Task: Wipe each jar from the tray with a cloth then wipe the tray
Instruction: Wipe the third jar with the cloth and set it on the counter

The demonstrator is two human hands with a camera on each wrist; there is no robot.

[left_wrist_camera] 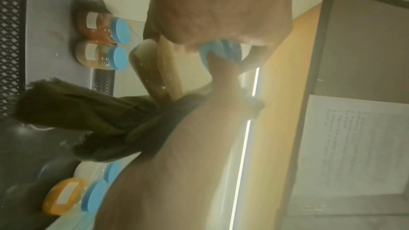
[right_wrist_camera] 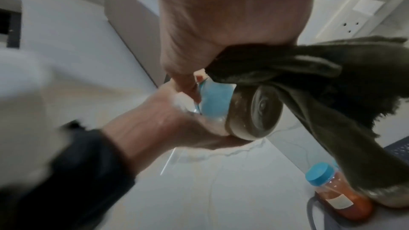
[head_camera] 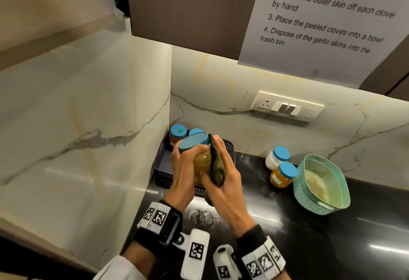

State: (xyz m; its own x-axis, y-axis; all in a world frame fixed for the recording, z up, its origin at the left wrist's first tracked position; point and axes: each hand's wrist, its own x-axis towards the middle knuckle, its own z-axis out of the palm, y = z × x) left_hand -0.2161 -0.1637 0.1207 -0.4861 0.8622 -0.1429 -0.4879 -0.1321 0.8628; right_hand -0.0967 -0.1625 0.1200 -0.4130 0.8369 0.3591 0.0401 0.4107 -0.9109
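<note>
A jar of olive-brown powder (head_camera: 201, 164) with a blue lid (head_camera: 193, 142) is held tilted above the dark perforated tray (head_camera: 161, 170). My left hand (head_camera: 184, 160) grips it round the lid end. My right hand (head_camera: 225, 169) holds a dark olive cloth (head_camera: 215, 164) against the jar's side, fingers lying along it. In the right wrist view the cloth (right_wrist_camera: 309, 76) drapes over the jar's base (right_wrist_camera: 254, 111). Two more blue-lidded jars stand at the tray's back: an orange-red one (head_camera: 177, 134) and a brown one (left_wrist_camera: 97, 55), mostly hidden in the head view.
On the black counter to the right stand a white jar (head_camera: 276, 158) and a yellow jar (head_camera: 282, 175), both blue-lidded, beside a teal basket (head_camera: 321, 185). Marble walls close the corner behind and left of the tray. A cabinet with a paper sheet hangs overhead.
</note>
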